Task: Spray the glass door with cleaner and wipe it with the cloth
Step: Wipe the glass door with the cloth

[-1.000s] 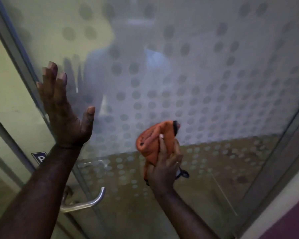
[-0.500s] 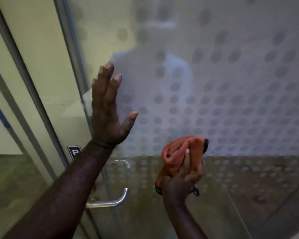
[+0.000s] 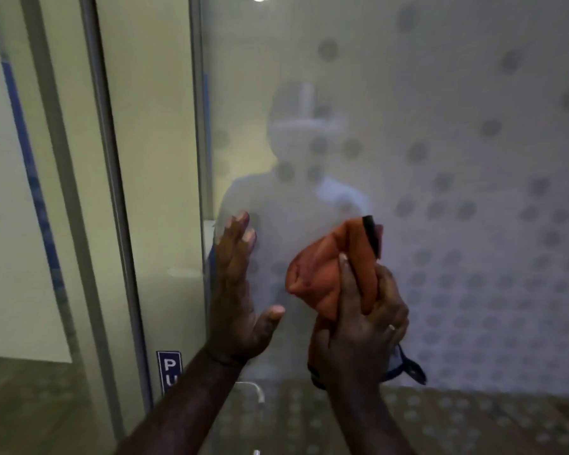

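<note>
Where the pale wall panels end at the left, one slim grey metal frame post [image 3: 112,192] rises, with one small blue sign [image 3: 169,371] in white letters low beside it. Next comes the glass door [image 3: 440,159], smooth and frosted, scattered with round grey dots that crowd thicker toward its lower right. One left hand [image 3: 239,290] lies flat and empty on the glass near the door's left edge, fingers spread. Just beside it, one right hand [image 3: 358,333] is clenched around one soft orange cloth [image 3: 329,270], bunched in folds against the glass. Part of one curved metal handle [image 3: 255,390] shows below the wrists.
</note>
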